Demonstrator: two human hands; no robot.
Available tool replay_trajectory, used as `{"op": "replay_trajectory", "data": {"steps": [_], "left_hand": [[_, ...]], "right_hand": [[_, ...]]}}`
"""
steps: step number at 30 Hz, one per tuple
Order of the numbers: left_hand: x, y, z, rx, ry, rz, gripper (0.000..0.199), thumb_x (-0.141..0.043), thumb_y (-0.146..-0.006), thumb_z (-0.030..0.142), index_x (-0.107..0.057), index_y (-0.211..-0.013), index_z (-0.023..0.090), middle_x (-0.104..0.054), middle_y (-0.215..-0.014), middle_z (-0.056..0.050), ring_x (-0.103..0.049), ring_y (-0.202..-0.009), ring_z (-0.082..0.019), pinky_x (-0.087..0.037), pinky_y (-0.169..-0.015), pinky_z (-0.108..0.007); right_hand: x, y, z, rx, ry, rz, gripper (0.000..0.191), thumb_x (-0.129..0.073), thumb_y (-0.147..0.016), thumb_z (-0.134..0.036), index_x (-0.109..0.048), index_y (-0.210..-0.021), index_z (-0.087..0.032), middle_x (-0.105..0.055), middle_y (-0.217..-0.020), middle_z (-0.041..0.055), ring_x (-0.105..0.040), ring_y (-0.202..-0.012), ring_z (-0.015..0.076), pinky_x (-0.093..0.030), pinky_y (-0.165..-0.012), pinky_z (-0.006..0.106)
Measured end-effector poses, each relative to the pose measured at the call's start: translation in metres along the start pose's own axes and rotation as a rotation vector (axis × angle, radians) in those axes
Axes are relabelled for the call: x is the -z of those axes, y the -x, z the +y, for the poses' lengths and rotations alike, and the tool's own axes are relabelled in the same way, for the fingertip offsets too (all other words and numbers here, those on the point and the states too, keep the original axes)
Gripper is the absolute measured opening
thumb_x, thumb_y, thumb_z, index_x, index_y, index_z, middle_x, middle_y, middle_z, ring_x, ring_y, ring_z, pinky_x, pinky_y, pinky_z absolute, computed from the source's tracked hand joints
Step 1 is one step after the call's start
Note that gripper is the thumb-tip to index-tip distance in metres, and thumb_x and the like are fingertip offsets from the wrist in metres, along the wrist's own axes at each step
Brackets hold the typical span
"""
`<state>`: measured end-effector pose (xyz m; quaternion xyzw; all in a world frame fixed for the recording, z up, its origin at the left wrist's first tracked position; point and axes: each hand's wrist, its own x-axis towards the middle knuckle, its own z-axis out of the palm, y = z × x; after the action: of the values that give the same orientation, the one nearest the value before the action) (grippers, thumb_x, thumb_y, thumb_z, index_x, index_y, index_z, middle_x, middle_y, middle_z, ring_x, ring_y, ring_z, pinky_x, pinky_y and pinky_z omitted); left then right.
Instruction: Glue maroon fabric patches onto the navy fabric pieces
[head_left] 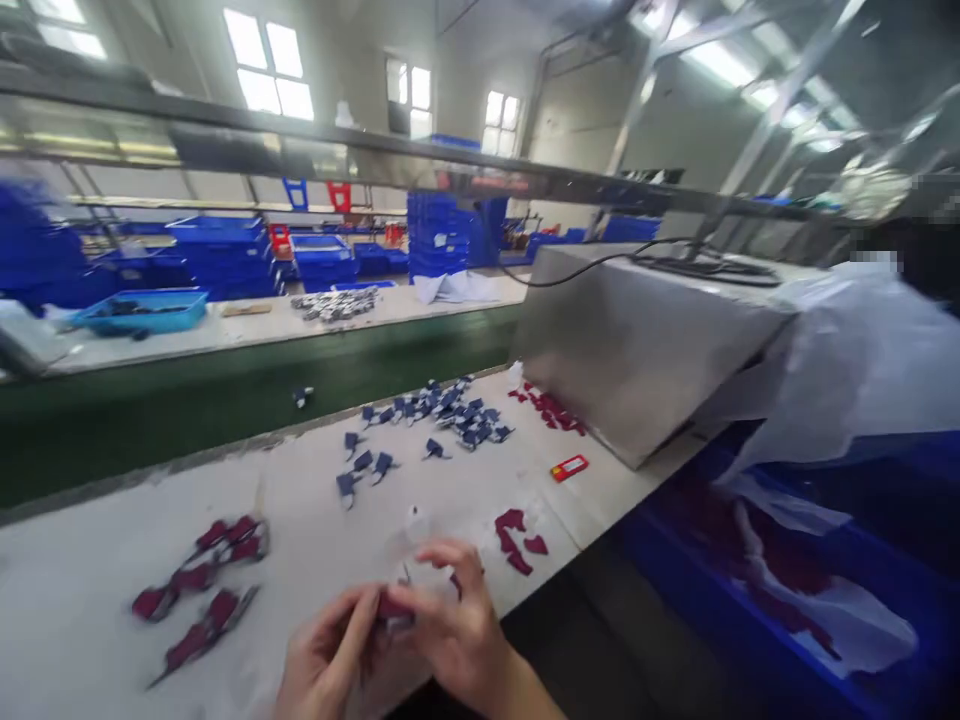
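Observation:
My left hand [328,650] is closed, its thumb and fingers pinching a small dark red piece [395,606] near the table's front edge. From the other side my right hand [471,625] presses the same piece with its thumb, while its upper finger is raised and bent. The piece is partly hidden by fingers and blurred. Just right of my hands lie several loose dark red pieces [514,540]. To the left, several dark red pieces with pale and dark parts [196,578] lie in a loose group. Farther back is a pile of navy blue pieces [450,410] with white parts.
A red packet [569,468] lies on the white table [300,560]. Behind it stands a metal box [637,340], with more red pieces [553,408] beside it. A green conveyor belt [225,385] runs beyond. At right, a blue bin [675,590] holds plastic bags, close to another person.

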<state>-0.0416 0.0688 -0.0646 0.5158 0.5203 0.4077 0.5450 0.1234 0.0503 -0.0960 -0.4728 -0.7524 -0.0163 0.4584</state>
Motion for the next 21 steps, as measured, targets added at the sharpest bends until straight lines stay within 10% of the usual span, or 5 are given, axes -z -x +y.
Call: {"op": "replay_trajectory", "data": {"steps": [5,13,19,21], "left_hand": [[-0.005,0.007,0.016,-0.084,0.084,0.136,0.048,-0.072,-0.08,0.06,-0.08,-0.097,0.016,-0.071,-0.063,-0.003,-0.066,-0.058,-0.017,-0.059,-0.058,-0.026],[-0.006,0.013,0.01,-0.096,-0.079,0.067,0.038,-0.061,-0.092,0.046,-0.073,-0.112,0.015,-0.075,-0.077,-0.006,-0.073,-0.071,-0.019,-0.063,-0.073,-0.03],[0.054,-0.012,0.041,-0.019,-0.393,-0.371,0.041,-0.047,-0.099,0.047,-0.057,-0.126,0.018,-0.079,-0.087,-0.008,-0.075,-0.082,-0.021,-0.06,-0.079,-0.032],[0.087,-0.049,0.058,-0.009,-0.558,-0.355,0.047,-0.037,-0.101,0.053,-0.062,-0.117,0.017,-0.079,-0.085,-0.009,-0.075,-0.078,-0.023,-0.059,-0.073,-0.033]], "right_hand": [[-0.003,-0.004,-0.011,-0.407,-0.633,0.041,0.036,-0.058,-0.098,-0.035,-0.064,-0.133,-0.027,-0.071,-0.105,0.0069,-0.07,-0.088,0.0178,-0.06,-0.078,0.029],[-0.012,-0.01,-0.017,-0.693,-0.942,0.03,0.024,-0.068,-0.09,-0.036,-0.077,-0.11,-0.026,-0.073,-0.097,0.0057,-0.07,-0.089,0.0179,-0.06,-0.077,0.027],[-0.033,-0.005,-0.021,-0.812,-0.975,-0.029,0.025,-0.075,-0.084,-0.041,-0.076,-0.101,-0.022,-0.074,-0.092,0.0049,-0.072,-0.084,0.0187,-0.06,-0.076,0.027],[-0.047,0.005,-0.023,-0.806,-0.954,-0.114,0.027,-0.071,-0.087,-0.042,-0.073,-0.104,-0.021,-0.075,-0.092,0.0059,-0.073,-0.083,0.0198,-0.061,-0.077,0.029]]}}
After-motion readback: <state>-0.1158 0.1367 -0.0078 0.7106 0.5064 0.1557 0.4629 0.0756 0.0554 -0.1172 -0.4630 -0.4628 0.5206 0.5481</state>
